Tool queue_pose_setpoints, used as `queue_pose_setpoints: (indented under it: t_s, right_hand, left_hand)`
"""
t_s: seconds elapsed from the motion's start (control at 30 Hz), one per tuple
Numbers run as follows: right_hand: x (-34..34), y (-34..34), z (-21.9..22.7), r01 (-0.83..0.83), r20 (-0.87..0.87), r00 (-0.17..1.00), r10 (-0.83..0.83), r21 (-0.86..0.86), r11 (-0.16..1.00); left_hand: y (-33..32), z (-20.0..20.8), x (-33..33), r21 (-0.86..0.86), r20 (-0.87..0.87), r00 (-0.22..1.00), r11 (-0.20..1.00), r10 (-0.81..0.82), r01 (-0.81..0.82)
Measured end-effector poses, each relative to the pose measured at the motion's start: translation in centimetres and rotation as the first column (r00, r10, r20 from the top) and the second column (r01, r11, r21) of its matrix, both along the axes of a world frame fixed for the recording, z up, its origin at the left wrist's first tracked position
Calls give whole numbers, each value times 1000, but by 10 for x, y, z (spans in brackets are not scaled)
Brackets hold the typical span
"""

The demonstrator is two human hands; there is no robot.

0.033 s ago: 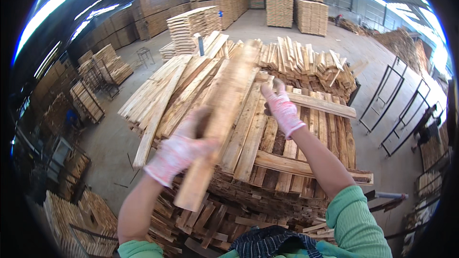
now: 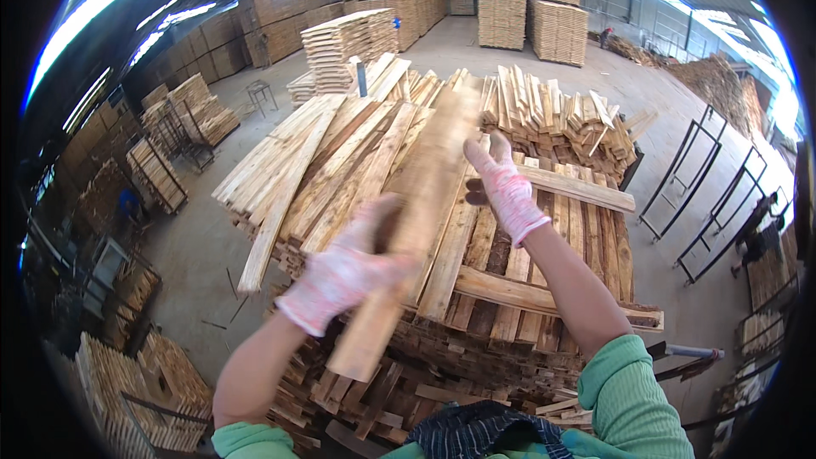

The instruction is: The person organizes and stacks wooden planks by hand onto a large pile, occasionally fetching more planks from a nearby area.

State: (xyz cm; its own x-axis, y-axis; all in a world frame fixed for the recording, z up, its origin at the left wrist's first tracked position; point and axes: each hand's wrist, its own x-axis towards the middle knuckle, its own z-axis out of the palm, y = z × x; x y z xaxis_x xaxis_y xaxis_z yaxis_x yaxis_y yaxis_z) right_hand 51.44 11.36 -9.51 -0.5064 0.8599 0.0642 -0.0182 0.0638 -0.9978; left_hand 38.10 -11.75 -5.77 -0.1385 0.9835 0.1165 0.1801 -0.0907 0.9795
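A long wooden board (image 2: 423, 191), blurred by motion, is held tilted above the stack. My left hand (image 2: 344, 280), in a pink-and-white glove, is closed around its lower half, thumb across the top face. To the right of the board's upper part, my right hand (image 2: 507, 191) is gloved alike, with its fingers apart and nothing visible in it. Beneath both hands lies a layer of side-by-side planks (image 2: 483, 259). Two crosswise strips, an upper strip (image 2: 586, 189) and a lower strip (image 2: 531, 293), rest on it. Loose boards (image 2: 285, 149) are heaped at the left.
A pile of shorter boards (image 2: 544, 110) lies beyond the stack. Black metal frames (image 2: 680, 170) stand at the right, and a blue-topped post (image 2: 361, 79) rises at the far side. Tall timber stacks (image 2: 531, 25) fill the background. More wood (image 2: 374, 399) lies below, near my body.
My left hand and the board have shifted slightly to the right. My right hand has barely moved and stays beside the board.
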Motion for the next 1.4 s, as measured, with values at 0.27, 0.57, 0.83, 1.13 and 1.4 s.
queue_pose_setpoints:
  t_s: [0.27, 0.57, 0.83, 1.13, 1.4]
  right_hand:
    - [64, 38, -82, 88, 536, 813, -228, 274, 958]
    - [141, 67, -54, 63, 550, 796, -253, 341, 938]
    - [114, 90, -53, -293, 659, 236, -715, 749, 594]
    - [14, 54, -67, 173, 725, 678, -122, 4, 985]
    - [64, 45, -68, 143, 790, 517, -329, 299, 944]
  left_hand:
    - [53, -65, 83, -362, -604, 725, 924, -332, 122]
    - [67, -9, 2, 13, -974, 198, 894, 113, -448]
    - [82, -48, -78, 10, -964, 234, 898, 125, -439]
    - [100, -21, 45, 101, -706, 672, 972, 221, -213]
    - [126, -103, 86, 104, -988, 67, 929, 136, -355]
